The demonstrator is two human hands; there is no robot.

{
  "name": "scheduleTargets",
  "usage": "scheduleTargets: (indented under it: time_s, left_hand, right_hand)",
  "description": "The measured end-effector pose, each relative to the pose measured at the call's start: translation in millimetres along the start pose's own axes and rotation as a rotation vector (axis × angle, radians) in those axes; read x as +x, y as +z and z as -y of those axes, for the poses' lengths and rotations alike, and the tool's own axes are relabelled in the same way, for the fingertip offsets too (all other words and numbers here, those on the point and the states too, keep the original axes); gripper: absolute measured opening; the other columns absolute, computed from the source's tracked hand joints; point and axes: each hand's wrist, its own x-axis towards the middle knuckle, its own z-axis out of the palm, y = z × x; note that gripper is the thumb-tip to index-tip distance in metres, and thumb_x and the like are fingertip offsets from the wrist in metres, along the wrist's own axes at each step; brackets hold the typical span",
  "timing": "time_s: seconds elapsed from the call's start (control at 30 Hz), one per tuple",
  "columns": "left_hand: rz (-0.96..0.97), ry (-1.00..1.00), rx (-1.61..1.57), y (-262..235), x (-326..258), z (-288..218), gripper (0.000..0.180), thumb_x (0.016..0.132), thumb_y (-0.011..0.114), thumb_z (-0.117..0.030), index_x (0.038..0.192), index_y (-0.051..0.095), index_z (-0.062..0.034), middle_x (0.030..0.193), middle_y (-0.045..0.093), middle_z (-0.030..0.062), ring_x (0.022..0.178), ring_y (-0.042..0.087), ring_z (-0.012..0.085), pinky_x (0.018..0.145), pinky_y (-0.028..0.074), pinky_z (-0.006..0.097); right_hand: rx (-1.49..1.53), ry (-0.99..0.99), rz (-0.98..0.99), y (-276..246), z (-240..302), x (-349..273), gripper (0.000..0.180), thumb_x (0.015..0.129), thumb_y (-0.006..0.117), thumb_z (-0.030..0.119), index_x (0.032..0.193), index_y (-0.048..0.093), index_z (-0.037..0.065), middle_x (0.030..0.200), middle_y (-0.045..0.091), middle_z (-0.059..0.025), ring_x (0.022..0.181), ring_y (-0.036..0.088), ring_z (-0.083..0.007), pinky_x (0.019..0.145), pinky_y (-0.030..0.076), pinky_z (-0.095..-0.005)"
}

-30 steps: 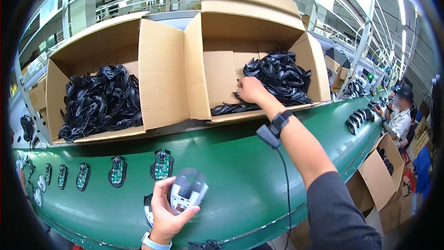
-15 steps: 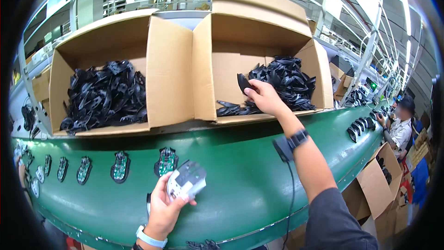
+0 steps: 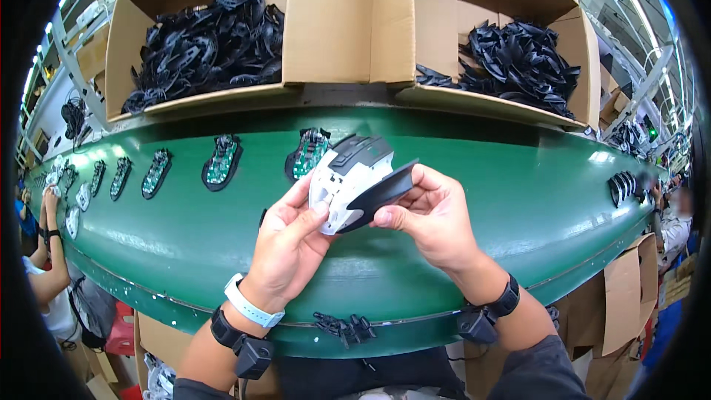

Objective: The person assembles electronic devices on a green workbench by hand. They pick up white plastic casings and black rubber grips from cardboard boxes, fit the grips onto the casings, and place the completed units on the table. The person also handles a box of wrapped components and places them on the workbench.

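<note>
Head view, white shell (image 3: 359, 180): above the green bench (image 3: 518, 200), between our grips
Left grip (image 3: 289, 241): clamped on the shell
Right grip (image 3: 437, 222): clamped on the black side panel (image 3: 379, 194), against its flank
Good handling: we should steady the shell, keep edges aligned
Long axis: lower left to upper right, dark end pointing away from us

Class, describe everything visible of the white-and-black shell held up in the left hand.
The mouse-shaped shell has a white body with small cut-outs and a dark top section, both plastic-looking. It is held tilted above the green work surface in the left hand. A black curved panel in the right hand overlaps its lower right side, hiding part of it.
</note>
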Motion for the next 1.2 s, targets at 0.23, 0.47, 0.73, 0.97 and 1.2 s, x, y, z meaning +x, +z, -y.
scheduleTargets:
  time_s: [0.23,0.47,0.73,0.97,1.2]
  left_hand:
    - [-0.053,0.019,0.052,-1,-1,4,0.06,0.103,0.06,-0.003,0.159,0.039,0.0025,0.148,0.06,0.0163,0.134,0.062,0.0252,0.116,0.051,0.043]
    - [-0.069,0.024,0.045,6,-1,5,0.067,0.099,0.067,-0.003,0.159,0.038,0.0042,0.15,0.057,0.0157,0.137,0.06,0.0254,0.116,0.05,0.041]
    - [0.014,0.149,0.341,5,-2,11,0.094,0.083,0.078,0.014,0.162,0.029,0.0073,0.154,0.051,0.0194,0.139,0.057,0.0269,0.117,0.049,0.04]
    - [0.13,0.09,0.189,10,-7,-1,0.086,0.08,0.079,0.013,0.156,0.041,0.0033,0.147,0.057,0.0211,0.137,0.06,0.031,0.117,0.049,0.045]
    - [0.058,-0.036,0.032,-9,-19,9,0.043,0.091,0.085,-0.012,0.122,0.056,-0.0064,0.126,0.07,0.0095,0.118,0.069,0.0224,0.1,0.057,0.038]
  right_hand:
    - [-0.103,0.075,0.003,-8,5,1,0.024,0.09,0.083,0.0,0.108,0.068,-0.001,0.1,0.075,-0.0099,0.086,0.07,-0.0119,0.07,0.061,-0.0282]
    - [-0.093,0.129,-0.006,-11,1,2,0.022,0.091,0.081,0.0,0.109,0.067,-0.001,0.1,0.075,-0.0101,0.086,0.069,-0.0121,0.067,0.061,-0.0284]
    - [-0.486,0.023,-0.051,-22,-4,0,0.062,0.081,0.093,0.01,0.131,0.057,0.003,0.126,0.068,-0.0137,0.108,0.068,-0.018,0.083,0.06,-0.0322]
    - [-0.366,-0.239,0.307,-32,6,5,0.098,0.067,0.102,0.014,0.148,0.05,0.001,0.145,0.055,-0.0142,0.141,0.053,-0.0279,0.116,0.044,-0.0413]
    - [-0.386,-0.558,0.016,3,1,-12,0.091,0.072,0.1,0.025,0.146,0.052,0.002,0.134,0.062,-0.0142,0.124,0.064,-0.0236,0.108,0.051,-0.0365]
